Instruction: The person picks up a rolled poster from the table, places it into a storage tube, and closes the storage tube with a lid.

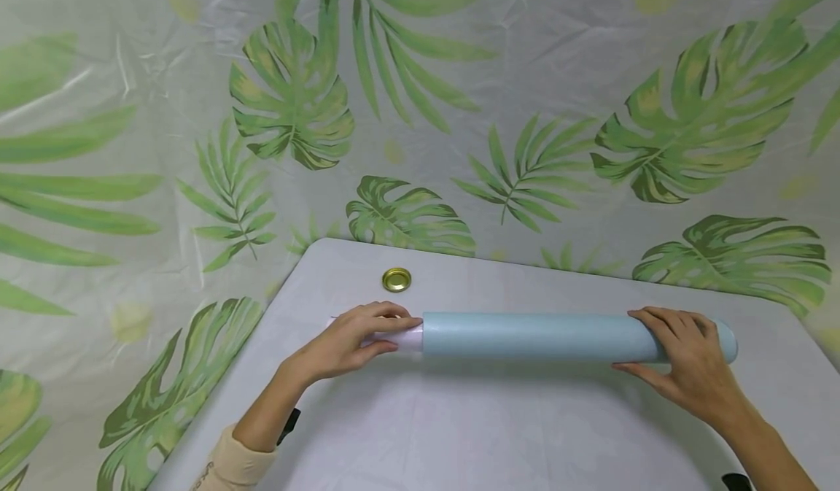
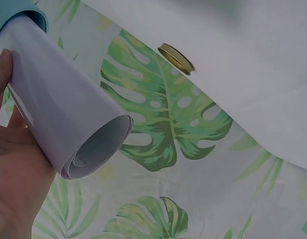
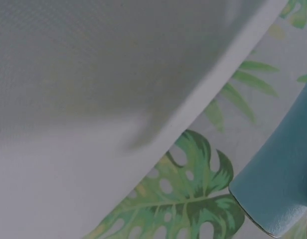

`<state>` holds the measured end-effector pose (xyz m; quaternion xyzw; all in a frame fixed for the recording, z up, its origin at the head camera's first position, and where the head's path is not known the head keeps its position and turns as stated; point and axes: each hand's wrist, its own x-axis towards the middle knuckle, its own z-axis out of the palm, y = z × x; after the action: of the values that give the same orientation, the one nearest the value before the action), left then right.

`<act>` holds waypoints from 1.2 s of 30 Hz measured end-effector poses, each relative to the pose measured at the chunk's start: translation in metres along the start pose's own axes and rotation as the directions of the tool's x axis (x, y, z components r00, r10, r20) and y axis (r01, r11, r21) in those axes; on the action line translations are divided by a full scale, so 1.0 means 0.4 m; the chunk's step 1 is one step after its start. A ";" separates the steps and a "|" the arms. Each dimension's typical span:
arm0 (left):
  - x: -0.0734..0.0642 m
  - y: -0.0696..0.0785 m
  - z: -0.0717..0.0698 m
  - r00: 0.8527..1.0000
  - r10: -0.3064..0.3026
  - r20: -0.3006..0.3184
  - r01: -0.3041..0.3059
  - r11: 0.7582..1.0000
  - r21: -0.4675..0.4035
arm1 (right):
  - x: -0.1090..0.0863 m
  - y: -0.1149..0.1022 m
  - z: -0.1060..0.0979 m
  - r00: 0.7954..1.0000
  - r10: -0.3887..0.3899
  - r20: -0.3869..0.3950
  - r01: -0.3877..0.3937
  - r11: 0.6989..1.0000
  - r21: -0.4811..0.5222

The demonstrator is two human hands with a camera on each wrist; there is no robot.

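**Over the tabletop (image 1: 485,432), paper roll (image 2: 69,94) partly inside blue tube (image 1: 525,338)**

The left hand (image 1: 354,338) pinches the paper roll with curled fingers; the right hand (image 1: 692,363) wraps fingers round the blue tube. Work looks midway, one paper end outside. Beyond lies a loose gold lid (image 1: 397,279).

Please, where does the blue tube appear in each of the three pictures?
Head: the blue tube is right of centre, in the lower half.
Left wrist: only one end, top left corner, around the white roll.
Right wrist: part of it, lower right edge.
Shared landmark: the leaf-patterned sheet.
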<state>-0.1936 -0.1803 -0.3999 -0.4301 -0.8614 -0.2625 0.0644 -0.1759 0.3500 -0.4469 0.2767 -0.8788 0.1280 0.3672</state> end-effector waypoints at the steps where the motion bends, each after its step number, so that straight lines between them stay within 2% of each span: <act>1: 0.000 0.001 0.001 1.000 0.001 0.000 -0.001 1.000 0.004 | -0.001 0.000 0.001 1.000 -0.004 0.005 0.004 1.000 -0.003; 6: -0.003 0.007 0.002 1.000 0.011 -0.010 -0.011 1.000 0.025 | -0.002 -0.002 0.004 1.000 -0.016 0.017 0.016 1.000 0.011; 15: -0.011 0.011 0.010 0.999 0.004 -0.047 -0.001 0.998 0.061 | -0.009 -0.003 0.008 0.998 0.022 0.052 -0.022 1.000 0.009; 22: -0.012 0.018 0.022 0.997 0.047 -0.063 -0.038 0.991 0.130 | -0.009 -0.007 0.007 0.999 0.032 0.026 -0.033 0.999 0.005; 25: -0.017 0.023 0.013 0.994 0.034 -0.103 -0.014 0.982 0.188 | -0.010 -0.008 0.003 0.999 0.046 0.017 -0.046 0.999 0.009; 27: -0.024 0.022 0.000 0.990 -0.003 -0.144 0.034 0.976 0.214 | -0.011 -0.007 -0.001 0.998 0.061 0.015 -0.061 0.998 0.007; 29: -0.035 0.016 -0.017 0.978 -0.071 -0.199 0.111 0.973 0.202 | -0.013 -0.004 -0.005 0.998 0.068 0.000 -0.068 0.998 0.002; 31: -0.052 0.001 -0.034 0.955 -0.166 -0.247 0.204 0.969 0.137 | -0.017 0.000 -0.007 0.997 0.071 -0.018 -0.071 0.997 -0.009; 33: -0.074 -0.023 -0.048 0.920 -0.272 -0.283 0.287 0.958 0.015 | -0.023 0.005 -0.007 0.997 0.066 -0.043 -0.067 0.998 -0.021; 34: -0.087 -0.037 -0.053 0.900 -0.326 -0.289 0.323 0.945 -0.059 | -0.026 0.007 -0.006 0.997 0.060 -0.056 -0.062 0.998 -0.027; 36: -0.111 -0.065 -0.060 0.865 -0.421 -0.273 0.374 0.904 -0.208 | -0.031 0.012 -0.004 0.996 0.057 -0.072 -0.059 0.998 -0.030</act>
<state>-0.1886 -0.2366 -0.4048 -0.1995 -0.8885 -0.3978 0.1116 -0.1705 0.3597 -0.4548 0.2405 -0.8747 0.1344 0.3988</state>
